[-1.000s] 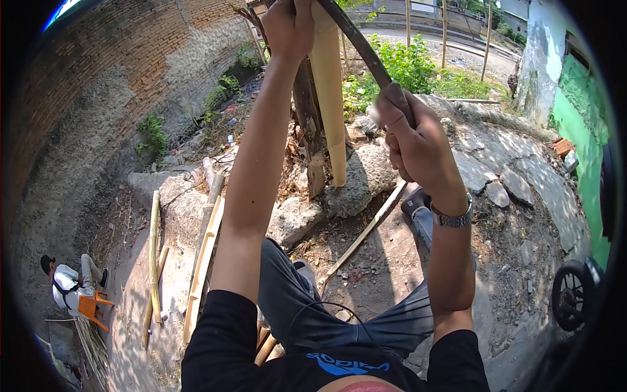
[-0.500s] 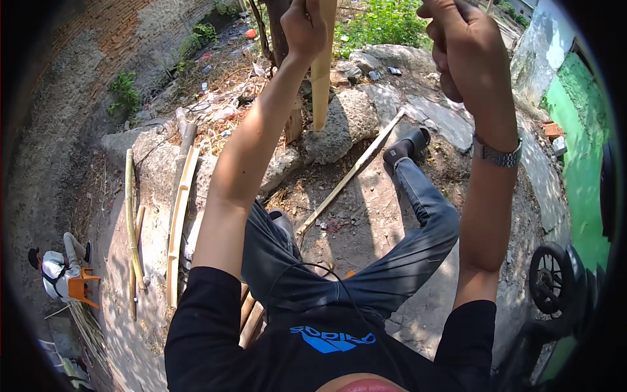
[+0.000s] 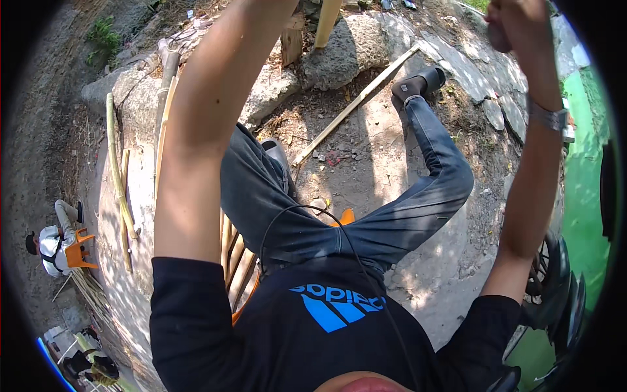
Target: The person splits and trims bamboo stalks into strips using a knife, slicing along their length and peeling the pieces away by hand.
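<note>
Right-hand grip, raised high at the top edge of the view, is closed tight on a dark handle, of which only a stub shows; a wristwatch sits just below it. The left forearm rises beside it, but the left hand is out of the picture, so its grip cannot be told. An upright bamboo pole, pale yellow, stands to the left of the right-hand grip and lower down, its foot hidden behind a grey rock. To do this well, a downward stroke would need to meet the pole squarely, with the unseen left hand kept above the line of the blow. Directly under the grip, the outstretched leg and sandalled foot lie closest to a stray swing. A long bamboo slat lies on the ground left of that foot. Far to the left of the grip, split bamboo strips rest on a concrete ledge, and beyond them another person sits on an orange chair. A motorbike wheel stands well below the grip.
</note>
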`<state>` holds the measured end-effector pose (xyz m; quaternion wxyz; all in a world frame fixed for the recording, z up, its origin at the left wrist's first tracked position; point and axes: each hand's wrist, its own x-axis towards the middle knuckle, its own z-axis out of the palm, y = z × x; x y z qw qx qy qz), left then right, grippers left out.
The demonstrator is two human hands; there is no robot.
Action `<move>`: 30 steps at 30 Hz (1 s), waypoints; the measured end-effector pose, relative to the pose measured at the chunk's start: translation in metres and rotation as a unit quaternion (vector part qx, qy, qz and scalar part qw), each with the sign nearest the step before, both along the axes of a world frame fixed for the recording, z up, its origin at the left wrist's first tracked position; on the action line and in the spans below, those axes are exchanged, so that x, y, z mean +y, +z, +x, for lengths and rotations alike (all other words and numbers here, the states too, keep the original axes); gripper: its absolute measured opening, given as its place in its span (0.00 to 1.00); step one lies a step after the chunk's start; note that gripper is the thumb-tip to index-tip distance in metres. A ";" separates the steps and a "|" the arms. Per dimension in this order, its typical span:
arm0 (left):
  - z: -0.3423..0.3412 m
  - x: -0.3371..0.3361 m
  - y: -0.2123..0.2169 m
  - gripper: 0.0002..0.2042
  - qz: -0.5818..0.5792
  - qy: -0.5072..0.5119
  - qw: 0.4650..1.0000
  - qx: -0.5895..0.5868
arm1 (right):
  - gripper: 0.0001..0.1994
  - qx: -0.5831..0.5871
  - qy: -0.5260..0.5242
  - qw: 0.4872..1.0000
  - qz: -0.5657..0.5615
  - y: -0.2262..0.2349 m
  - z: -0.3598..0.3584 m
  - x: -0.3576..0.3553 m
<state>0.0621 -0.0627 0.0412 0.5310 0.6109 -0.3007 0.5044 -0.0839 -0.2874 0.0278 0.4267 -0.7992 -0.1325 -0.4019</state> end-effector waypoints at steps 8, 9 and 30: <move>0.006 0.122 -0.024 0.33 -0.139 -0.074 0.966 0.203 | 0.29 0.108 -0.052 0.993 -0.018 0.007 -0.037 0.021; -0.009 0.117 0.001 0.32 -0.104 -0.105 0.975 0.165 | 0.28 0.113 -0.047 0.992 -0.009 0.010 -0.037 0.030; -0.074 0.029 0.107 0.18 0.034 0.116 0.992 -0.024 | 0.27 0.040 -0.125 0.991 -0.024 0.057 -0.112 0.111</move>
